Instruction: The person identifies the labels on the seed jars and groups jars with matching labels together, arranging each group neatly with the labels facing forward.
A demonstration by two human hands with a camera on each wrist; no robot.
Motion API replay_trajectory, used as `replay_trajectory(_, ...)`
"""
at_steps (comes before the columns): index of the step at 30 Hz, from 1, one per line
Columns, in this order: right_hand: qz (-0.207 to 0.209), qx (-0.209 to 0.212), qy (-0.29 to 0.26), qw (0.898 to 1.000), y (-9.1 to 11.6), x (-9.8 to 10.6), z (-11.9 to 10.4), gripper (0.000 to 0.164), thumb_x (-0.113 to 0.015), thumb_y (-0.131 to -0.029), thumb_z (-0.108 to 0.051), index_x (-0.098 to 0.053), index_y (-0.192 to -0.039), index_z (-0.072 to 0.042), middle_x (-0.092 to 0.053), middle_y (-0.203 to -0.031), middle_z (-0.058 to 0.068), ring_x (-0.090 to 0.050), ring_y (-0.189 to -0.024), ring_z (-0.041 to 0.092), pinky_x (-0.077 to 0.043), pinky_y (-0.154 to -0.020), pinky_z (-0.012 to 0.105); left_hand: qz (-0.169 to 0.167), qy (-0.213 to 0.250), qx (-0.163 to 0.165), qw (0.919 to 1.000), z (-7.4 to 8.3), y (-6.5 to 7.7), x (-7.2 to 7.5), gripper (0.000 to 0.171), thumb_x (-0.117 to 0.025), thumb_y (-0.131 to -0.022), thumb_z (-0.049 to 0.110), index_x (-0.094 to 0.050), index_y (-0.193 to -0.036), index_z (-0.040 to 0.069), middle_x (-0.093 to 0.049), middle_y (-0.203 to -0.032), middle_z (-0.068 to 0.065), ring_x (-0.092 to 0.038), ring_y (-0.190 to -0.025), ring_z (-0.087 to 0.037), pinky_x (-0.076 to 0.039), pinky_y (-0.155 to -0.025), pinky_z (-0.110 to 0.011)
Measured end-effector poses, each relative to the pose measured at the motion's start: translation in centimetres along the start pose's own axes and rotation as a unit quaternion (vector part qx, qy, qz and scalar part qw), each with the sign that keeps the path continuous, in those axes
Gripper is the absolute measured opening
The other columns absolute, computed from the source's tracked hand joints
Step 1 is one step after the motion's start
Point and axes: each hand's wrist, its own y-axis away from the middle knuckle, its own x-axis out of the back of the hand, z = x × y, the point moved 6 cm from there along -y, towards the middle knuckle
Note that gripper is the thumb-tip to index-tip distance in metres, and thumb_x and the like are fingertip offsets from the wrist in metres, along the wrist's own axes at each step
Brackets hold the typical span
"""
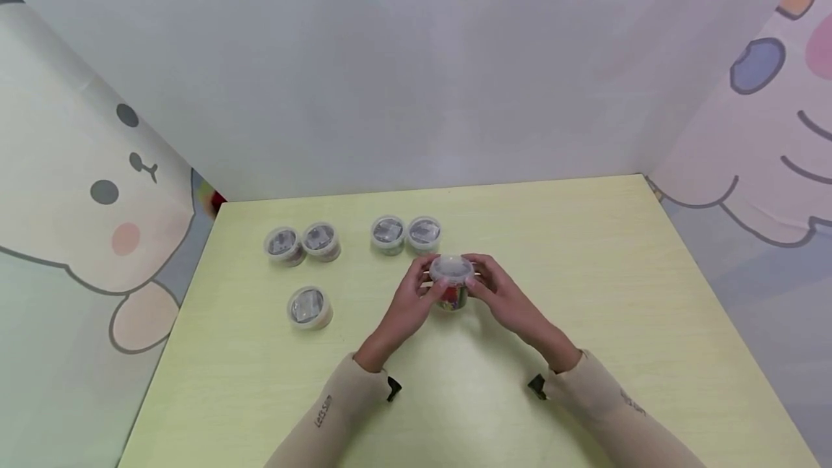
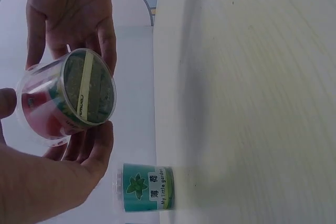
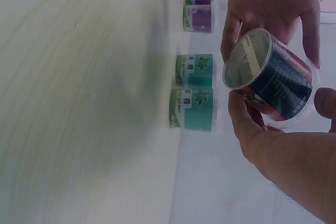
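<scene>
Both of my hands hold a clear plastic cup (image 1: pixel 453 300) with a domed translucent lid and a red and dark printed label. My left hand (image 1: pixel 411 300) grips its left side and my right hand (image 1: pixel 512 303) its right side, thumbs near the lid rim. The wrist views show the cup raised off the table and tilted. Through its clear base (image 2: pixel 89 86), dark contents and a pale printed strip are visible. Just behind the hands stand two teal-labelled cups (image 3: pixel 194 109) side by side.
Two purple-labelled cups (image 3: pixel 198 18) stand together at the back left of the pale yellow table (image 1: pixel 585 251). A single lidded cup (image 1: pixel 309 308) sits nearer, on the left. A plain wall (image 1: pixel 416 78) rises behind the table, with cartoon-printed panels (image 1: pixel 84 165) at the sides.
</scene>
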Motion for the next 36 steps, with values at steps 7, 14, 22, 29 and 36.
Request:
replay_trajectory(7, 0.017, 0.004, 0.004, 1.0, -0.07, -0.31, -0.03, 0.05, -0.055, -0.112, -0.019, -0.039, -0.156, -0.002, -0.048, -0.151, 0.023, -0.051, -0.138, 0.041, -0.053, -0.109, 0.046, 0.043, 0.002, -0.003, 0.9991, 0.08, 0.29, 0.13, 0.05, -0.062, -0.108, 0.015, -0.042, -0.151, 0.0, -0.053, -0.142, -0.022, -0.056, -0.125, -0.035, -0.05, -0.105, -0.048)
replay_trajectory(14, 0.041, -0.002, 0.025, 0.999, -0.32, -0.64, -0.06, 0.048, -0.058, -0.111, -0.017, -0.042, -0.153, -0.001, -0.052, -0.146, 0.023, -0.054, -0.134, 0.039, -0.053, -0.106, 0.043, 0.074, -0.002, 0.011, 0.9972, -0.31, 0.35, -0.14, 0.051, -0.067, -0.106, 0.017, -0.042, -0.148, 0.002, -0.053, -0.141, -0.02, -0.057, -0.121, -0.032, -0.051, -0.099, -0.04)
replay_trajectory(22, 0.028, -0.006, 0.024, 0.999, -0.32, -0.6, -0.19, 0.049, -0.053, -0.113, -0.02, -0.039, -0.156, 0.0, -0.049, -0.151, 0.023, -0.052, -0.137, 0.04, -0.05, -0.112, 0.051, 0.064, -0.006, 0.012, 0.9979, -0.15, 0.34, 0.1, 0.046, -0.061, -0.109, 0.019, -0.043, -0.147, 0.001, -0.051, -0.143, -0.02, -0.056, -0.126, -0.034, -0.051, -0.104, -0.047)
replay_trajectory(29, 0.005, 0.002, 0.004, 1.0, -0.2, -0.5, -0.24, 0.049, -0.05, -0.114, -0.022, -0.037, -0.157, -0.002, -0.048, -0.152, 0.025, -0.051, -0.14, 0.042, -0.048, -0.113, 0.055, 0.028, 0.0, 0.014, 0.9995, -0.01, 0.33, 0.1, 0.052, -0.058, -0.111, 0.02, -0.038, -0.154, 0.0, -0.049, -0.15, -0.021, -0.054, -0.132, -0.036, -0.048, -0.111, -0.053)
replay_trajectory(36, 0.008, 0.007, 0.001, 1.0, -0.1, -0.46, -0.3, 0.048, -0.051, -0.114, -0.019, -0.038, -0.156, -0.002, -0.049, -0.15, 0.025, -0.053, -0.138, 0.041, -0.051, -0.111, 0.05, 0.025, 0.005, 0.018, 0.9995, 0.05, 0.44, -0.17, 0.051, -0.058, -0.111, 0.02, -0.039, -0.154, 0.0, -0.049, -0.15, -0.02, -0.054, -0.132, -0.035, -0.048, -0.112, -0.052)
